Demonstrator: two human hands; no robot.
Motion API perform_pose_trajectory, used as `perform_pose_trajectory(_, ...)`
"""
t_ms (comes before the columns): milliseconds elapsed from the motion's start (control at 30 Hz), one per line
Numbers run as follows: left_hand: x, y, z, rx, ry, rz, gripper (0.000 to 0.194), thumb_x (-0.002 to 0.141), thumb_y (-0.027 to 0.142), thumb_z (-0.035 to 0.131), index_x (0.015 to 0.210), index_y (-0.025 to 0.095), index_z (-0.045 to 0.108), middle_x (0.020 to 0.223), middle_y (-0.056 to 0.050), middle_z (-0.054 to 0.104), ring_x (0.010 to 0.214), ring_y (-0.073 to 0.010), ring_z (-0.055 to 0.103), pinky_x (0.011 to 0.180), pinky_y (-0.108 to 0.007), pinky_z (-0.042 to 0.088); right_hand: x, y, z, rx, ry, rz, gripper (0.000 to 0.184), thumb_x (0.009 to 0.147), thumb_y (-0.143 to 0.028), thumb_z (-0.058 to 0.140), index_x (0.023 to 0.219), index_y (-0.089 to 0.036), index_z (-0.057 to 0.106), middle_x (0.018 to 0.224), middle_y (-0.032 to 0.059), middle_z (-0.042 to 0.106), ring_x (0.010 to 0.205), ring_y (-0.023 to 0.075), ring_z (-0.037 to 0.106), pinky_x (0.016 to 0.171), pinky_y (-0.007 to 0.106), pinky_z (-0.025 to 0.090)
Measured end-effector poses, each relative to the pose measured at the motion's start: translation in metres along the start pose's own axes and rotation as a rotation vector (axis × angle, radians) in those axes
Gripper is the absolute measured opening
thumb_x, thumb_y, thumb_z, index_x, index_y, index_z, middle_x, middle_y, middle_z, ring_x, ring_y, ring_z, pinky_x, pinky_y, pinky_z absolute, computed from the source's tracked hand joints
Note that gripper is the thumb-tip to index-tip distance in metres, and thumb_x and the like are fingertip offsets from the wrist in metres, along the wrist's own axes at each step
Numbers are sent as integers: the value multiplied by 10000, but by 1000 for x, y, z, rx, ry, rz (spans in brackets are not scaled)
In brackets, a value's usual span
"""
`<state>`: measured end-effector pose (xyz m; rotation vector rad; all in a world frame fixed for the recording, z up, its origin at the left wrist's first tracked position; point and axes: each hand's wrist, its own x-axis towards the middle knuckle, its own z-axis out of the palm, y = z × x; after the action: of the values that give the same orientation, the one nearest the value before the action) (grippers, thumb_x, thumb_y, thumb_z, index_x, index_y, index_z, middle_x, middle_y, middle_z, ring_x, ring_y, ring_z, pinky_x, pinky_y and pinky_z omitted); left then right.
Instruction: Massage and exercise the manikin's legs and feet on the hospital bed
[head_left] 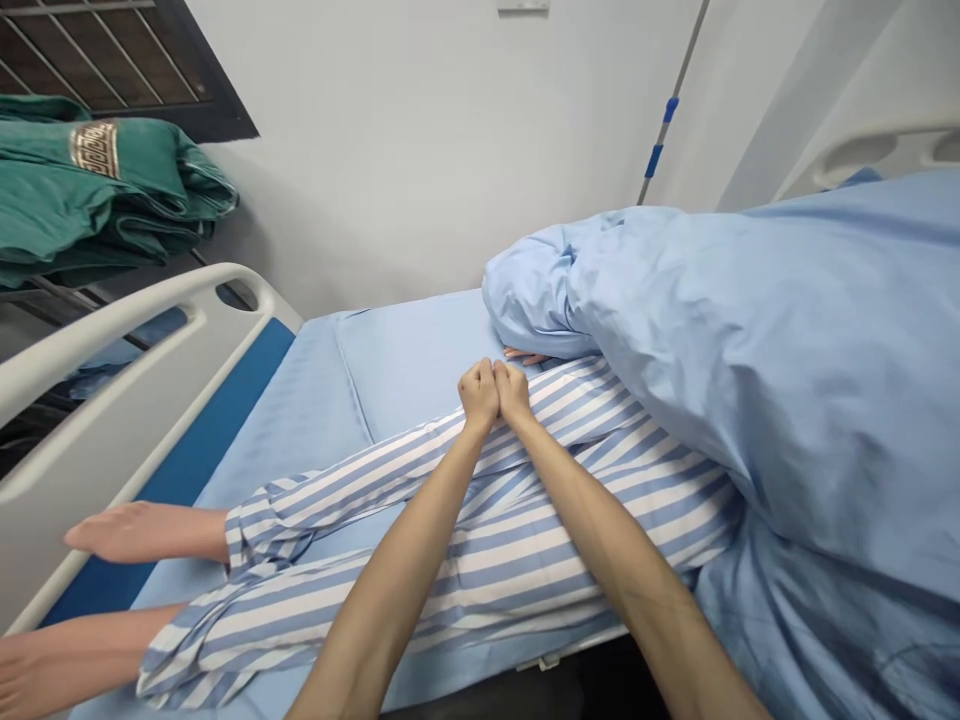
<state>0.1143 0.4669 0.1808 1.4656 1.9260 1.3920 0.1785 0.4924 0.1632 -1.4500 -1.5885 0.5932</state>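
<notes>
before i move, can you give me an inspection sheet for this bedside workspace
Surface: light-blue cloth bed sheet, creased.
Job's things: blue-and-white striped cloth trousers on a barefoot lying figure; bulky light-blue cloth cover over the trousers' upper end.
Clutter: folded green cloth bundle with a patterned band, beyond the foot end.
Grippers: left hand and right hand in fists, side by side at the far trouser leg; grip on cloth unclear.
Cables: nothing seen.
Surroundings: white wall; cream-and-blue bed end board; thin metal pole with blue fittings.
</notes>
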Motion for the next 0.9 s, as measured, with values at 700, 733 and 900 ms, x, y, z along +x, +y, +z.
perform_pose_trajectory(700, 23, -122, -166, 8, -118, -82, 375, 789, 430, 392, 501, 211, 491, 525, 5, 504, 599, -143, 487, 643, -264, 372, -10, -6, -17, -512, -110, -7, 397, 1006, -338, 358, 940, -185, 719, 854, 102, 723, 757, 184, 611, 633, 272, 271)
perform_pose_trajectory(733, 20, -142, -191, 24, -53, -134, 370, 781, 431, 393, 496, 214, 485, 519, 5, 500, 596, -145, 484, 637, -264, 369, -20, -18, 2, -513, -164, -39, 401, 1006, -341, 357, 926, -187, 718, 847, 100, 723, 757, 182, 614, 627, 271, 269)
perform_pose_trajectory(900, 0, -201, -275, 118, 125, -233, 356, 782, 436, 386, 520, 219, 491, 530, 4, 516, 613, -154, 497, 640, -269, 366, -79, -89, 114, -363, -383, -127, 418, 1002, -342, 356, 813, -204, 703, 825, 68, 721, 751, 160, 616, 606, 256, 278)
